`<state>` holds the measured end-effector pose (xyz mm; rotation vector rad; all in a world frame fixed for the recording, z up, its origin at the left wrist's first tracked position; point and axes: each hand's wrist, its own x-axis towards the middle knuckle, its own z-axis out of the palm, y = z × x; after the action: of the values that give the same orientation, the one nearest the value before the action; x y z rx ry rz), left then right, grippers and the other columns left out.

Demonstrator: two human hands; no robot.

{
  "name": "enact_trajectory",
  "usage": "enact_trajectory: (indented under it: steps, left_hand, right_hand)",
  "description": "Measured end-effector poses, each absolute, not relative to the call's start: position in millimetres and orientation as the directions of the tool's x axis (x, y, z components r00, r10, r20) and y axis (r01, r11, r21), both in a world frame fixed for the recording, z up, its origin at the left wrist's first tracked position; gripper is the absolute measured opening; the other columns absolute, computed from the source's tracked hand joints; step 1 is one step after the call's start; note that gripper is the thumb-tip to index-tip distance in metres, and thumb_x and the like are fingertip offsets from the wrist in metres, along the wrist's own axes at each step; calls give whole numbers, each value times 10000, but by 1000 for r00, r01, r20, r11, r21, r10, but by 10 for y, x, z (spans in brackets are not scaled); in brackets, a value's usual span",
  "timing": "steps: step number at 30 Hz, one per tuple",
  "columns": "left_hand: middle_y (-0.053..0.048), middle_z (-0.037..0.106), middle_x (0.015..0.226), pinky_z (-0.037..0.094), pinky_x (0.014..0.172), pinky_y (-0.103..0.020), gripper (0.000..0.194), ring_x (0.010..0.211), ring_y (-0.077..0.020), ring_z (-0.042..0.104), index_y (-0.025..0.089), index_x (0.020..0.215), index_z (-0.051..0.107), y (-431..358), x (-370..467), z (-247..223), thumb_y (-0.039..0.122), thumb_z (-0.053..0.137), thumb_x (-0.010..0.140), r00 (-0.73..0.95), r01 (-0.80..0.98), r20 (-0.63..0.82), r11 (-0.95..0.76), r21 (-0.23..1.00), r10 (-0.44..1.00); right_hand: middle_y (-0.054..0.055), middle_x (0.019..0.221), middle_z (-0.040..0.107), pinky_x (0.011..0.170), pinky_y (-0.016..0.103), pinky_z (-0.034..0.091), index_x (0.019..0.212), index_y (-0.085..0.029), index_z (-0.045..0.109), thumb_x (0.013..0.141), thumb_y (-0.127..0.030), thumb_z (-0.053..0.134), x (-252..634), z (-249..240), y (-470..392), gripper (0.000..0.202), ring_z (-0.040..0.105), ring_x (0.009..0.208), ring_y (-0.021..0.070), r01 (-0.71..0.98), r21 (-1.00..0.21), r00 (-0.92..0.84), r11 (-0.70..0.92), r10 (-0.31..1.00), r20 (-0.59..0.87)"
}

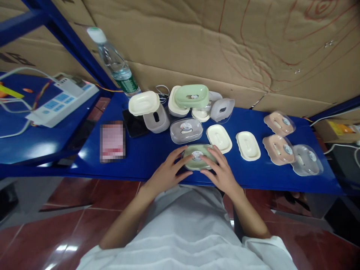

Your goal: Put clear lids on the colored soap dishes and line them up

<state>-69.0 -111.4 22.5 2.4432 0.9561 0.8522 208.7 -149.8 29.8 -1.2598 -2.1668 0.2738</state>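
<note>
Left hand (170, 167) and right hand (224, 173) spread wide on green box (197, 165) — seemingly covered; cream lids (248, 146) lie loose.

- A box (197, 153) sits at the table's (140, 157) near edge, between left hand (170, 168) and right hand (225, 174).
- A second box (186, 130) lies just behind.
- To the right lie two lids (248, 146), then three packs (279, 149).
- Bottle (123, 77) stands back left, before cardboard (168, 45); power strip (62, 103) farther left.

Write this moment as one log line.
left hand: on green box; right hand: on green box; green box: on blue table; behind: grey box
</note>
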Motion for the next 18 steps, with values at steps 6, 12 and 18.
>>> enact_trajectory:
  steps: [6, 12, 18]
  left_hand:
    - [-163, 424, 1700, 586, 1191, -508, 647, 1534, -332, 539, 332, 1654, 437, -1111, -676, 255, 361, 695, 1063, 577, 501, 377, -679, 537, 724]
    - [-168, 480, 1633, 613, 1154, -508, 612, 1447, -319, 621, 323, 1617, 471, -1104, -673, 224, 337, 709, 1053, 543, 473, 427, -683, 556, 723]
    - [-161, 501, 1588, 607, 1161, -507, 560, 1365, -290, 674, 313, 1580, 503, -1086, -691, 199, 297, 703, 1057, 512, 471, 448, -676, 567, 733]
  right_hand:
    - [68, 1707, 477, 1293, 618, 468, 1665, -436, 461, 1049, -349, 704, 2103, 227, -1556, 668, 425, 1626, 349, 715, -518, -254, 470, 865, 433]
    - [63, 1722, 454, 1317, 633, 428, 1690, -456, 410, 1036, -336, 725, 2120, 219, -1550, 736, 376, 1652, 353, 712, -473, -309, 519, 837, 452]
    - [66, 1733, 437, 1300, 580, 466, 1698, -457, 391, 1058, -319, 689, 2141, 233, -1516, 719, 404, 1641, 320, 689, -518, -346, 507, 858, 380]
